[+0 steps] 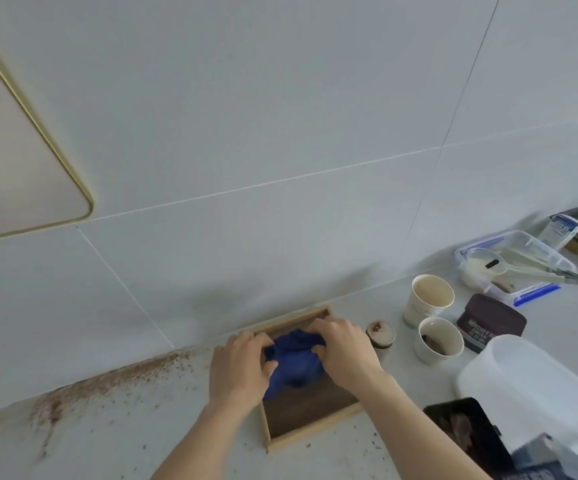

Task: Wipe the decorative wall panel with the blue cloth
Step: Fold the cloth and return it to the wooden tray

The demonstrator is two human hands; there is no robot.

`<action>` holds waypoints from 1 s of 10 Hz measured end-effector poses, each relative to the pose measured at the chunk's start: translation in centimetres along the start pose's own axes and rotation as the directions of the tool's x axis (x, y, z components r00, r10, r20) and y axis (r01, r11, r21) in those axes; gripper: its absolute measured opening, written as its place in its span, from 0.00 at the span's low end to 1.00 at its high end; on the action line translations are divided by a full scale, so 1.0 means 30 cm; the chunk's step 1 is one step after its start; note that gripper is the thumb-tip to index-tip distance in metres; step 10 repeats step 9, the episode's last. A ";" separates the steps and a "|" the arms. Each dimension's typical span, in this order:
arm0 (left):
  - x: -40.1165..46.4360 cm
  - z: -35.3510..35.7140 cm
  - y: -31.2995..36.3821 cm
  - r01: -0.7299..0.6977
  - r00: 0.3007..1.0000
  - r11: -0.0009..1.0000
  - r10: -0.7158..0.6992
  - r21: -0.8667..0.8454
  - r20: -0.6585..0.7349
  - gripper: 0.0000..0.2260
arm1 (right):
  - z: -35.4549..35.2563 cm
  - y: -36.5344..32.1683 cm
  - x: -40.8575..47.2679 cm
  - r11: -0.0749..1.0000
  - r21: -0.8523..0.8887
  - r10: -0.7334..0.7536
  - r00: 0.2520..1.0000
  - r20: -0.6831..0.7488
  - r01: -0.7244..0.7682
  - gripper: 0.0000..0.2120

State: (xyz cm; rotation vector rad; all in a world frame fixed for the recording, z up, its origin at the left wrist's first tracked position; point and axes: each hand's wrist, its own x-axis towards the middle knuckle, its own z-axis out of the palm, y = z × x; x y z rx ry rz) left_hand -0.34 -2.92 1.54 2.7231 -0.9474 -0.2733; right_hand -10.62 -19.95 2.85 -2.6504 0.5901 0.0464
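The blue cloth (294,362) lies bunched in a shallow wooden tray (311,424) on the counter against the wall. My left hand (239,368) grips the cloth's left side. Its right side is held by my right hand (344,348), fingers curled over the fabric. The decorative wall panel (21,161), pale with a thin gold rim, hangs on the tiled wall at the upper left, well away from both hands.
Brown powder (107,379) is scattered along the counter and wall joint at the left. To the right stand two paper cups (431,299), a small jar (381,336), a dark tub (488,322), a clear lidded box with tongs (516,268) and a white plastic jug (529,386).
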 end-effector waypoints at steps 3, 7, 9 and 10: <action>-0.048 0.298 -0.031 -0.013 0.986 0.992 -0.009 0.128 0.164 0.25 | 0.337 0.119 -0.060 0.995 -0.057 -0.073 0.990 0.124 0.081 0.28; -0.072 0.299 -0.112 -0.125 0.929 0.963 0.030 0.237 0.368 0.43 | 0.402 0.105 -0.082 0.970 -0.240 0.155 0.876 0.456 -0.047 0.49; -0.078 0.100 -0.189 -0.100 0.954 0.964 0.022 0.246 0.298 0.43 | 0.264 0.008 -0.088 0.973 -0.227 0.146 0.886 0.440 -0.048 0.53; -0.078 0.100 -0.189 -0.100 0.954 0.964 0.022 0.246 0.298 0.43 | 0.264 0.008 -0.088 0.973 -0.227 0.146 0.886 0.440 -0.048 0.53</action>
